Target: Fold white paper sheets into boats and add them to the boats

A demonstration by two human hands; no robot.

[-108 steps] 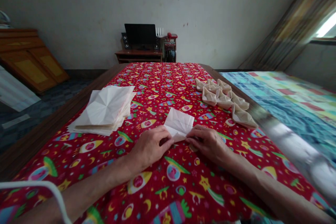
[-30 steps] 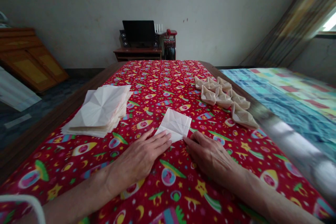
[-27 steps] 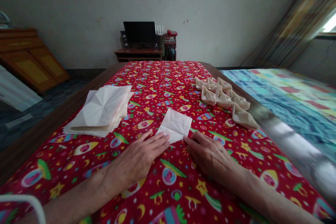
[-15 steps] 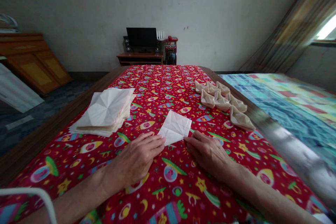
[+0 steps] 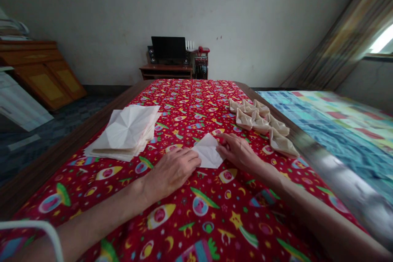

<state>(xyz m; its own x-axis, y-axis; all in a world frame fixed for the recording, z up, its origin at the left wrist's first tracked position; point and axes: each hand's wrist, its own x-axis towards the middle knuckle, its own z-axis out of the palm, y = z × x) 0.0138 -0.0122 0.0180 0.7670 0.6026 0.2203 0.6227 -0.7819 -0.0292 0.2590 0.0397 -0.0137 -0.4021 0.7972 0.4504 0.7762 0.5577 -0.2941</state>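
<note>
A small folded sheet of white paper [image 5: 209,151] with crease lines lies on the red patterned cloth in front of me. My left hand [image 5: 178,168] rests at its left edge, fingers together and bent over the paper, thumb hidden. At the right corner, my right hand [image 5: 237,150] has its fingers curled, pinching the paper's edge. To the left sits a stack of creased white paper sheets [image 5: 127,127]. Several folded paper boat shapes [image 5: 260,123] stand in a cluster on the right side of the cloth.
The red cloth [image 5: 196,196] covers a dark wooden table [image 5: 296,135]. A bed [image 5: 325,131] is alongside on the right. A white cable [image 5: 37,224] curves through the lower left corner. Beyond the table's far end stand a monitor [image 5: 168,49] and a red telephone [image 5: 202,50].
My right hand has moved up and slightly right, from the paper's near corner to its right side. The paper has turned a little. My left hand has shifted slightly right.
</note>
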